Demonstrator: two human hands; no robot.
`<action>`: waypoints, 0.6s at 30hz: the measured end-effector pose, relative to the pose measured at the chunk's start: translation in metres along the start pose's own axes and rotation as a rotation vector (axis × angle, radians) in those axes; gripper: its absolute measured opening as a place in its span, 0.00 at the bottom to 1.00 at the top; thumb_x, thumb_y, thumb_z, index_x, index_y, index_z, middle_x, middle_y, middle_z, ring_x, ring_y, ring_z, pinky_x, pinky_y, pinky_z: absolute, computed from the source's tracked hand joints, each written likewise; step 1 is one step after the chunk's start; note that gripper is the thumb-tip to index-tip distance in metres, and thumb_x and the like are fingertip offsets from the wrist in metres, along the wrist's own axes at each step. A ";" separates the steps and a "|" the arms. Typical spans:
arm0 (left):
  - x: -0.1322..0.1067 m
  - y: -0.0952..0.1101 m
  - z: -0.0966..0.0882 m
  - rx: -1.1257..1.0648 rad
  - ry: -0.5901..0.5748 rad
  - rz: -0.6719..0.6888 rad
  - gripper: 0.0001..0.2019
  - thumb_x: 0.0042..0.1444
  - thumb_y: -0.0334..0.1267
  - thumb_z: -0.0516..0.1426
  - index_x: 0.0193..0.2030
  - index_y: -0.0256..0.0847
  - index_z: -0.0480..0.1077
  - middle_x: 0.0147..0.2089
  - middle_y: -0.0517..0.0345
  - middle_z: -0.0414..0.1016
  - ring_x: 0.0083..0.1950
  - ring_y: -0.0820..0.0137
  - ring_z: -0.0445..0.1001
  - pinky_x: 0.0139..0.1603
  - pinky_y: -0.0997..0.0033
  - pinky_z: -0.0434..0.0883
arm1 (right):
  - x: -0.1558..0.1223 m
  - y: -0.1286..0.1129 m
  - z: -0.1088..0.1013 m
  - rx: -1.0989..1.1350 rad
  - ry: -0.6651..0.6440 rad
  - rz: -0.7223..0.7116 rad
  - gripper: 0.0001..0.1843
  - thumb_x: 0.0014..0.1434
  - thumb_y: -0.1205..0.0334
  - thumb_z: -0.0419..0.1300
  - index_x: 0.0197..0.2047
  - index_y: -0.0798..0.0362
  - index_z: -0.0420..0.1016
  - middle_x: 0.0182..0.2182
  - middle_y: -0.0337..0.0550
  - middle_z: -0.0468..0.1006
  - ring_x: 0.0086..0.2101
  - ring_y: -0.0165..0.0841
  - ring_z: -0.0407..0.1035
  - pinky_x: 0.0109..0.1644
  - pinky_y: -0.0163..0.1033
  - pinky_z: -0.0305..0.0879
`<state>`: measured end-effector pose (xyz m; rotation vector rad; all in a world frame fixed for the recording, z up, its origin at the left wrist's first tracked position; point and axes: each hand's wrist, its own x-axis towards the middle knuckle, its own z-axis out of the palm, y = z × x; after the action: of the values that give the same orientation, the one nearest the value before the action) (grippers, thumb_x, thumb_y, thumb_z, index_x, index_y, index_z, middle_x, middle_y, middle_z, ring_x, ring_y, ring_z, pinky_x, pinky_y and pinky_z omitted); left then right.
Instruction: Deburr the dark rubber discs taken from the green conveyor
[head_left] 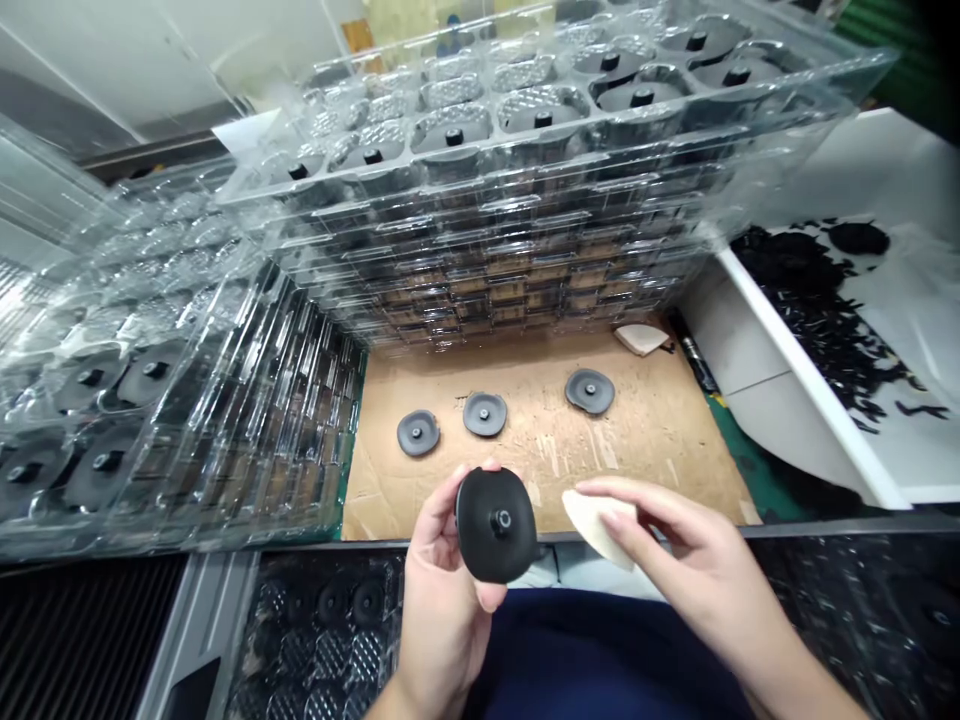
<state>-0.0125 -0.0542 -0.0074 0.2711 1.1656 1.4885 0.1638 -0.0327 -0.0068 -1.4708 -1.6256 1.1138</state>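
Observation:
My left hand (442,580) grips a round black disc part (496,524) with a small hub in its middle, held up facing me near the bench's front edge. My right hand (675,555) pinches a cream-coloured wedge-shaped piece (596,522) just to the right of the disc, not touching it. Three grey discs lie on the brown board (645,440): one at the left (418,433), one in the middle (484,413), one further right (590,391).
Tall stacks of clear plastic trays holding black discs rise behind (525,130) and at the left (135,370). A second cream wedge (642,339) lies at the back right. A white bin (840,310) with small black parts stands at the right.

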 end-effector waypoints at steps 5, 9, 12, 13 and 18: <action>-0.005 -0.003 0.006 -0.055 -0.108 -0.035 0.31 0.25 0.40 0.72 0.43 0.50 0.76 0.45 0.59 0.81 0.44 0.68 0.79 0.44 0.80 0.74 | 0.011 -0.041 0.001 0.051 0.030 -0.430 0.13 0.61 0.68 0.56 0.48 0.47 0.73 0.39 0.37 0.80 0.35 0.28 0.74 0.36 0.30 0.69; -0.006 -0.002 -0.004 -0.128 -0.085 -0.082 0.28 0.31 0.38 0.71 0.45 0.48 0.75 0.47 0.55 0.80 0.47 0.65 0.78 0.46 0.77 0.74 | 0.026 -0.038 0.011 0.055 -0.105 -0.498 0.10 0.62 0.69 0.54 0.43 0.52 0.75 0.33 0.39 0.80 0.32 0.28 0.73 0.36 0.31 0.68; -0.006 0.001 -0.010 -0.165 -0.094 -0.131 0.27 0.35 0.40 0.70 0.47 0.47 0.74 0.49 0.53 0.78 0.50 0.59 0.76 0.52 0.66 0.73 | 0.026 0.009 0.016 -0.088 -0.123 -0.273 0.10 0.63 0.65 0.54 0.42 0.49 0.76 0.34 0.39 0.80 0.33 0.28 0.74 0.33 0.31 0.69; -0.005 0.001 -0.010 -0.178 -0.117 -0.153 0.28 0.35 0.42 0.70 0.47 0.47 0.74 0.50 0.53 0.78 0.50 0.58 0.76 0.54 0.63 0.72 | 0.023 0.028 0.018 -0.119 -0.114 -0.250 0.11 0.63 0.64 0.53 0.43 0.50 0.76 0.35 0.40 0.80 0.33 0.30 0.74 0.34 0.33 0.70; -0.003 0.001 0.000 -0.192 -0.166 -0.231 0.28 0.33 0.38 0.71 0.46 0.46 0.74 0.49 0.55 0.77 0.51 0.59 0.75 0.56 0.65 0.70 | 0.013 0.081 0.019 -0.181 -0.099 -0.260 0.11 0.61 0.63 0.54 0.37 0.51 0.79 0.28 0.43 0.80 0.30 0.34 0.74 0.35 0.38 0.70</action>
<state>-0.0124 -0.0562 -0.0056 0.1216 0.8835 1.3361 0.1782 -0.0229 -0.0891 -1.2836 -1.9665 0.9259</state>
